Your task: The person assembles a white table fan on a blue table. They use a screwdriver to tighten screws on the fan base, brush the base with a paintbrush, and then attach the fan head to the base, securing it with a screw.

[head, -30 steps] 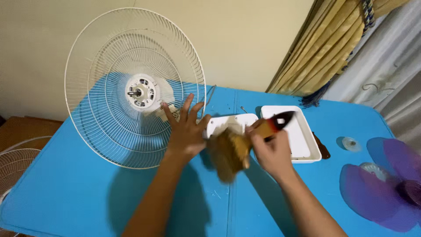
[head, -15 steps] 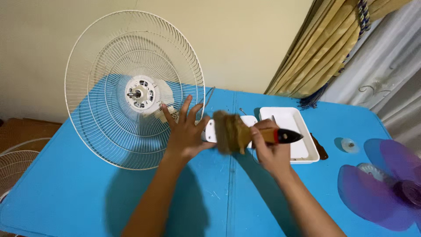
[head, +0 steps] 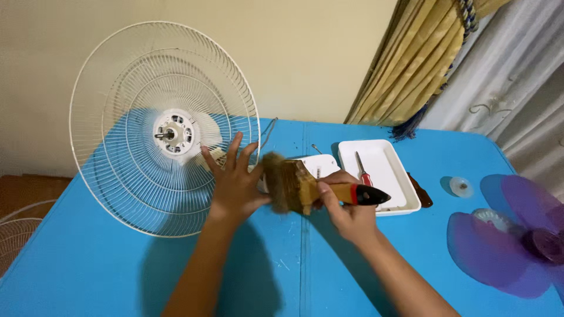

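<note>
Right hand grips brush handle, axis level, bristles leftward; left hand spread, seemingly on fan grille.

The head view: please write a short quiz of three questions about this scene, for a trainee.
1. True or false: the right hand holds a paintbrush by its wooden handle.
2. Which thing does the left hand press on? A) the purple fan blade B) the white fan grille C) the curtain
3. What lies inside the white tray on the blue table?

Key: 1 true; 2 B; 3 a screwdriver with a red handle.
</note>
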